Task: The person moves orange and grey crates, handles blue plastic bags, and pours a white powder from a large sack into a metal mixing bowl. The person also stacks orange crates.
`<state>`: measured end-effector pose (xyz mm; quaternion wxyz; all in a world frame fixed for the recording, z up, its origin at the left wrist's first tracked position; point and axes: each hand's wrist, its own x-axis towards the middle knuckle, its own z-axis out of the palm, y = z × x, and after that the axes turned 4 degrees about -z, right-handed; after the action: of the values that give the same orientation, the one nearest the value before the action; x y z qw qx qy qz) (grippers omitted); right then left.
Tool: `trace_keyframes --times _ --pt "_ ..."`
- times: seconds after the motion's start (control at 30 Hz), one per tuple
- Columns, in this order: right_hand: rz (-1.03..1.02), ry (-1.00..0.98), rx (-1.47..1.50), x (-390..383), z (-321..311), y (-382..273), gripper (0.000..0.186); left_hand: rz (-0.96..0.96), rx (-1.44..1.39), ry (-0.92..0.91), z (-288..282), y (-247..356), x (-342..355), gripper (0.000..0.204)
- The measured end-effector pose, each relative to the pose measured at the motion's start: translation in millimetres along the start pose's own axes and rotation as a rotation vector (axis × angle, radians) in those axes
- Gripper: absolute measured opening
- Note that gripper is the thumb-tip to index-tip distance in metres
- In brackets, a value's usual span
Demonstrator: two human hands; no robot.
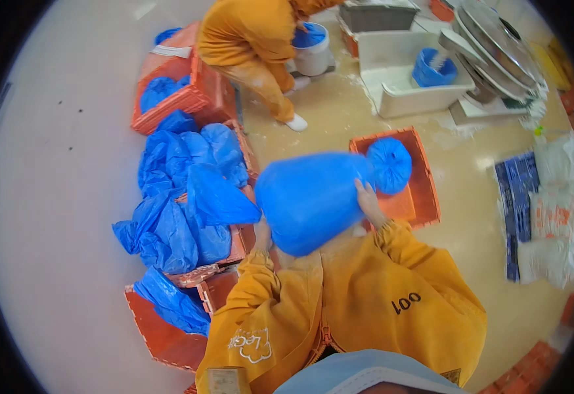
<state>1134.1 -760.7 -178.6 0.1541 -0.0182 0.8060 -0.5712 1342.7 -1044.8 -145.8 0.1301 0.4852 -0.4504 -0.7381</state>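
A large, bulging blue plastic bag (313, 197) is held up in front of my body, lying on its side. My right hand (368, 202) grips its right end, fingers against the plastic. At the lower left of the bag is my left hand (262, 235), pressed to its side; the fingers are mostly hidden. Just beyond my right hand an orange crate (425, 190) stands on the floor, with a smaller tied blue bag (389, 165) in it. What the bags contain cannot be seen.
Left of me are orange crates (162, 338) heaped with loose blue bags (175, 171). Ahead, a person in orange (251, 39) bends over a white bucket (313, 59). A white bin (425, 98) and a round metal machine (497, 52) stand far right. Sacks (553, 217) lie at right.
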Motion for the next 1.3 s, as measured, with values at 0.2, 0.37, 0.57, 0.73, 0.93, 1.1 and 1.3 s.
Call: trace_keyframes --times 0.2,0.37,0.57,0.73,0.93,1.1,1.3 --pt "-0.205 0.122 -0.479 -32.7 70.8 -116.8 0.07 -0.051 0.205 -0.123 -48.0 -10.3 59.6 0.039" --pt "-0.004 -0.025 -0.444 -42.4 103.9 -95.2 0.079 -0.005 0.443 -0.222 -84.9 -23.3 111.5 0.042" --pt "0.515 -0.149 -0.296 -93.3 109.3 -16.2 0.084 -0.021 0.951 -0.296 -114.8 -42.4 151.3 0.046" --pt "0.531 -0.107 -0.334 -103.7 91.5 26.5 0.084 -0.048 0.607 -0.19 -74.1 -30.7 133.3 0.043" --pt "0.134 0.13 -0.679 -98.9 115.9 -101.7 0.082 0.178 1.093 -0.526 -59.5 -7.7 137.0 0.042" --pt "-0.078 0.04 -0.906 -87.7 122.9 -138.3 0.079 0.097 1.043 -0.448 -55.1 -16.3 138.2 0.041" --pt "-0.178 -0.161 -0.839 -79.8 123.6 -146.2 0.082 -0.045 1.028 -0.265 -72.6 -41.4 118.4 0.04"
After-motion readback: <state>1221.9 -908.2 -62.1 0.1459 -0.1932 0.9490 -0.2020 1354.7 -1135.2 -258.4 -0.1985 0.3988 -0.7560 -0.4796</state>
